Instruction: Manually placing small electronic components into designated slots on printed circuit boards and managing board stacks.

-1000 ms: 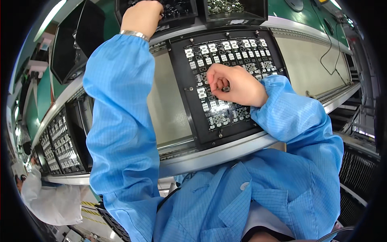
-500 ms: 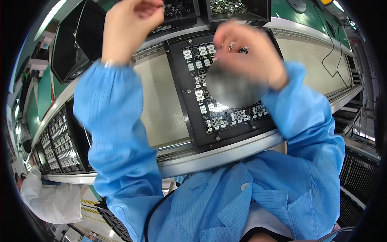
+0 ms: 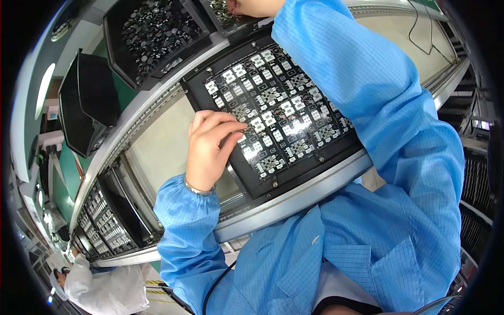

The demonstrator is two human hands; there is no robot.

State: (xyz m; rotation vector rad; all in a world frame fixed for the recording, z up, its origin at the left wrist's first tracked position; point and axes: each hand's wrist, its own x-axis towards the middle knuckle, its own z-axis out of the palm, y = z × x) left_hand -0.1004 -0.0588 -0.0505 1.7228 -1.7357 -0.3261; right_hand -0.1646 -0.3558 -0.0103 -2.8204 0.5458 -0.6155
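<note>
Tray (image 3: 256, 188), one, black, bearing circuit boards (image 3: 294, 126), lies mid-frame, left edge slanting from upper left to lower middle; our right sleeve (image 3: 362, 63) hides which axis is longer. Our left hand (image 3: 207, 149) curls at that edge, thumb near fingertips; our right hand (image 3: 257, 6), cropped, reaches the right of two parts bins (image 3: 116, 50). Whether either grips anything, we cannot tell.

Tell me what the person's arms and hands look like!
Both arms wear loose, shiny blue sleeves with thin, darker lines. The left sleeve puffs out and gathers at the cuff, and a silvery band circles that wrist. The left hand has no glove. The right hand, partly cut off by the picture's edge, shows none either, below its blue right sleeve.
</note>
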